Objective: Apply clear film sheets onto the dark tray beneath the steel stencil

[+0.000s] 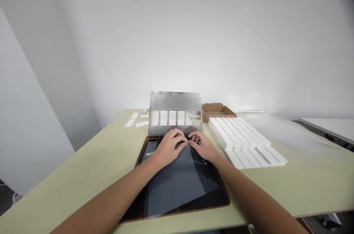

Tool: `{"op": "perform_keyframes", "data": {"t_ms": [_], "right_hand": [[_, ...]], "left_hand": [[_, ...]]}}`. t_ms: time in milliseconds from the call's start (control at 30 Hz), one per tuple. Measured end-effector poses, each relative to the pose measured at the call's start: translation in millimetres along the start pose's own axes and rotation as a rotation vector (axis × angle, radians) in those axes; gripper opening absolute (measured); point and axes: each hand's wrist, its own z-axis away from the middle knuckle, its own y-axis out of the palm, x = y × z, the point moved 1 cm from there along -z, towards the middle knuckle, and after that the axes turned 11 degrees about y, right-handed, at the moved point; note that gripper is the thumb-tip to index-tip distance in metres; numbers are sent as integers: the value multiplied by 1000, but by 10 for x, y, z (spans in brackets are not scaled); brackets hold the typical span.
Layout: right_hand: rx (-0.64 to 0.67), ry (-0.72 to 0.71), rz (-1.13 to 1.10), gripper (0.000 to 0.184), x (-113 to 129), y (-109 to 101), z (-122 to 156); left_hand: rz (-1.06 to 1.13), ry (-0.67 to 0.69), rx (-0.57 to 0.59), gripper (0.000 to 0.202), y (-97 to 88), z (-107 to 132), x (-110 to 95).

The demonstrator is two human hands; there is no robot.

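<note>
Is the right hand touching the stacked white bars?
No, the right hand sits at the top of the grey sheet, apart from the stacked white bars.

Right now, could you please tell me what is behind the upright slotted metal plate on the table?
White material shows through the slots of the metal plate; the plate's solid parts hide the rest, so its shape cannot be told.

Left hand [167, 148], right hand [203, 146], bare forearms [110, 195]
</note>
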Motion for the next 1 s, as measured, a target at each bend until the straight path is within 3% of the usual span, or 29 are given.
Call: {"op": "perform_keyframes", "data": {"t_ms": [100,233,333,500,1000], "right_hand": [[-95,-198,199,21,70,-11,52],[-55,-304,328,21,189,-52,128],[-74,-333,379,26,219,-63,152],[-83,-345,408,15,179,-36,128],[-199,-397,381,15,173,8,129]], "left_hand": [[6,-19,11,11,18,11,15],[25,-39,20,13,28,20,31],[33,-40,19,13,25,20,34],[41,-39,22,13,19,13,21],[45,-50,20,12,16,8,4]]}}
